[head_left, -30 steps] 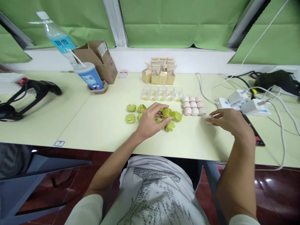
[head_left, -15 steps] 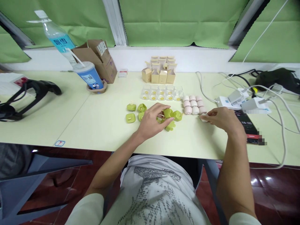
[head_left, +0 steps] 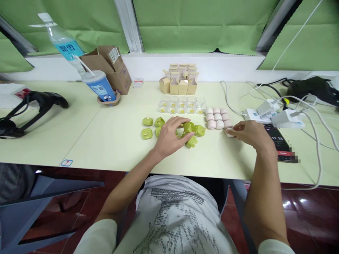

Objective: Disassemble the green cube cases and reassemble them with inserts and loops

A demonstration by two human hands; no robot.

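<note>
My left hand (head_left: 171,135) is curled over a loose group of shiny green plastic pieces, with one green piece (head_left: 188,127) between its thumb and index finger. Other green pieces, such as a square one with a slot (head_left: 147,133), lie to its left, and a few sit partly hidden under the palm. To the right, my right hand (head_left: 251,134) pinches a small rounded whitish piece (head_left: 229,132) at the table surface. That piece is at the near right corner of a block of pale pink and white rounded pieces (head_left: 219,124).
Behind stand clear plastic containers with yellow marks (head_left: 182,105) and open small cardboard boxes (head_left: 183,86). A phone (head_left: 278,143), a power strip (head_left: 253,115) and white cables lie at the right. A blue cup (head_left: 100,86), bottle (head_left: 66,42) and brown carton (head_left: 120,72) stand at the left.
Almost nothing differs. Both hands keep their places and holds, and the whole view has shifted very slightly.
</note>
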